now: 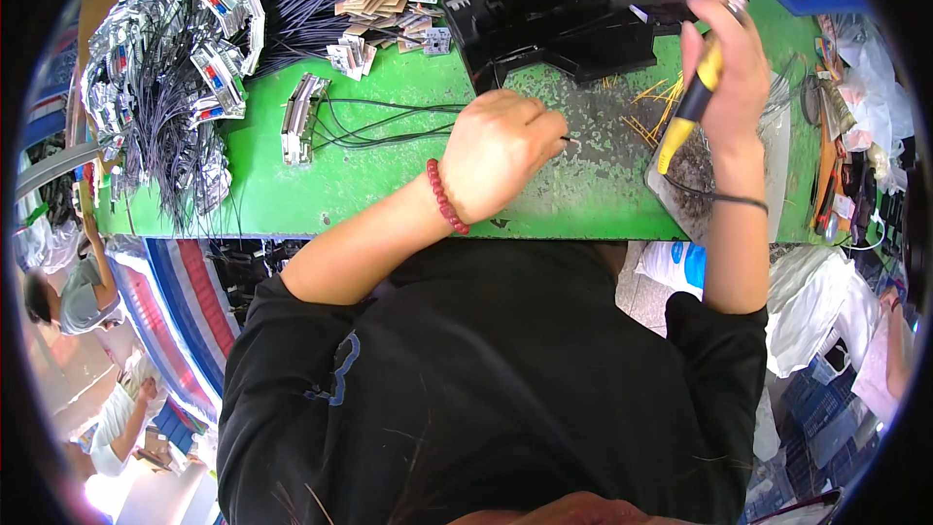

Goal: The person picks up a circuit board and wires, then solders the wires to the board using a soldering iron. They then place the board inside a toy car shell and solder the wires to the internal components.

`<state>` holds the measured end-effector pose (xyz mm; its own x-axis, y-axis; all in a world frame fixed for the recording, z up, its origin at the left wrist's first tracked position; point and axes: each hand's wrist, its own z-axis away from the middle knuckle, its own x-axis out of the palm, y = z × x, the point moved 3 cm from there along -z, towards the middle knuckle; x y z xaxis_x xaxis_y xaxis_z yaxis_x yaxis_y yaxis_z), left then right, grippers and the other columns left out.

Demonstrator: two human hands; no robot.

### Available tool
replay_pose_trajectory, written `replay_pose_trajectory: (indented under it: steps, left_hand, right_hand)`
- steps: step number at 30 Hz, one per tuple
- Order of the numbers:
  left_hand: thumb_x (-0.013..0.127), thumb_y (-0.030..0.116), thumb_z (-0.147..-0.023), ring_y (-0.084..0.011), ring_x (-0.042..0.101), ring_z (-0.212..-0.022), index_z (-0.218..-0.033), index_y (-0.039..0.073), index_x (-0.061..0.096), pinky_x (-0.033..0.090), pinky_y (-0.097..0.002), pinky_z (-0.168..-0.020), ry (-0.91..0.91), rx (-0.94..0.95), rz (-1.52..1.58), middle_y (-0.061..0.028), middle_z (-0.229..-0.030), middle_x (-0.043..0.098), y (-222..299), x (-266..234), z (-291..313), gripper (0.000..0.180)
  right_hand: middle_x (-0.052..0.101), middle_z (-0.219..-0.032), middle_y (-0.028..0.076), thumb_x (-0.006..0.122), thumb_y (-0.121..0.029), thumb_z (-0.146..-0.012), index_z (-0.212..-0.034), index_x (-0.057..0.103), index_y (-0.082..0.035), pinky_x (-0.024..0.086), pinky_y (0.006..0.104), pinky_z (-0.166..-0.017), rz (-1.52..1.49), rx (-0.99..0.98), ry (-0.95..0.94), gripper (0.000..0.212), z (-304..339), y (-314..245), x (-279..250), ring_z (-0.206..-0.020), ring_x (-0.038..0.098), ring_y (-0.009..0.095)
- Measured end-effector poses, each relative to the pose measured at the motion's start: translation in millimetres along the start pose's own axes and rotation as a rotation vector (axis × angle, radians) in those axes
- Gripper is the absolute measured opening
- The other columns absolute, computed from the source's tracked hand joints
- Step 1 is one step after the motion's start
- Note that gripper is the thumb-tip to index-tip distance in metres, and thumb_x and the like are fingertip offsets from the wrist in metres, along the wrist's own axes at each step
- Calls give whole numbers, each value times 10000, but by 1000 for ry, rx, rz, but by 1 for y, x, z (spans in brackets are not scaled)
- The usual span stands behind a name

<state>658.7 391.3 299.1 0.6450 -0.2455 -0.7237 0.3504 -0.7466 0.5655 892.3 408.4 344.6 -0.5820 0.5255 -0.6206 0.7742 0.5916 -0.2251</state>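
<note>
I record the right hand holding a yellow-and-black soldering iron above the green table, long axis slanting near-left to far-right, metal end pointing away; the left hand pinching thin black cables. Beyond lies a black tray, contents unclear to me.

I'm riding the left head camera, close above the green bench, looking steeply down over the black shirt at the left hand, upper middle, and right hand, upper right; wide fisheye, edges bending toward its dark rim.
</note>
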Motion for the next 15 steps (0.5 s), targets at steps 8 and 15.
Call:
replay_pose_trajectory:
  steps: [8, 15]
  left_hand:
    - [778, 92, -658, -252, 616, -686, -777, 84, 642, 475, -363, -682, 39, -8, -54, -54, -711, 608, -2, 10, 3, 181]
    - [763, 80, -675, -253, 622, -712, -790, 81, 652, 475, -363, -712, 59, -11, -23, -54, -740, 627, -7, 6, 3, 160]
  right_hand:
    - [707, -884, 111, 771, 1, -753, -1028, 608, -16, 543, 276, -673, -383, 615, 48, 320, 86, -97, 35, -720, 675, 172]
    - [686, -835, 98, 695, 87, -797, -1105, 546, -25, 541, 246, -662, -483, 547, 130, 360, 87, -95, 56, -732, 669, 134]
